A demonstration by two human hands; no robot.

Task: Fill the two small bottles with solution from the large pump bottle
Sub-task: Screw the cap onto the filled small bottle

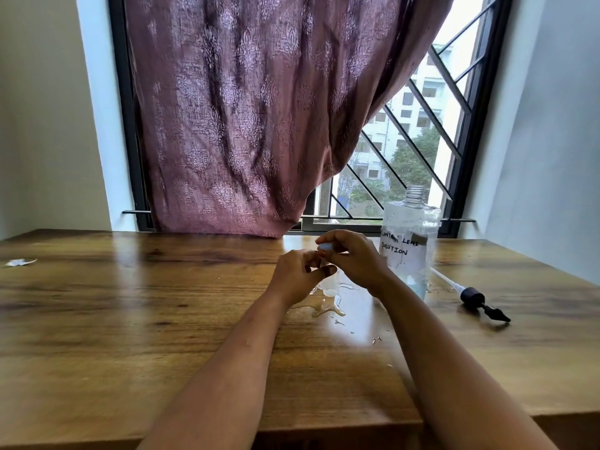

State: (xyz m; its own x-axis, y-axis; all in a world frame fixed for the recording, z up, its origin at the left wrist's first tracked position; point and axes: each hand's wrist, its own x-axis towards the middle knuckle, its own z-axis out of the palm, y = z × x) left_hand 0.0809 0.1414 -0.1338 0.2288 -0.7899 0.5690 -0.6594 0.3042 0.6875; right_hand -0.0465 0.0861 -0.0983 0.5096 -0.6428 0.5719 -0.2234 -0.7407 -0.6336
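A small clear bottle [331, 285] stands on the wooden table [130, 319], mostly hidden behind my hands. My left hand [297, 276] grips its body. My right hand [352, 256] pinches a pale blue cap [324, 247] right above the bottle's top. The large clear bottle [409, 241], labelled "contact lens solution", stands just right of my hands with its neck uncovered. Its black pump head with the tube [477, 298] lies on the table to the right. A second small bottle is not visible.
Spilled liquid [324, 308] pools on the table under and in front of my hands, with droplets trailing toward me. A small crumpled scrap [20, 262] lies at the far left. A purple curtain [259, 125] hangs over the barred window behind the table.
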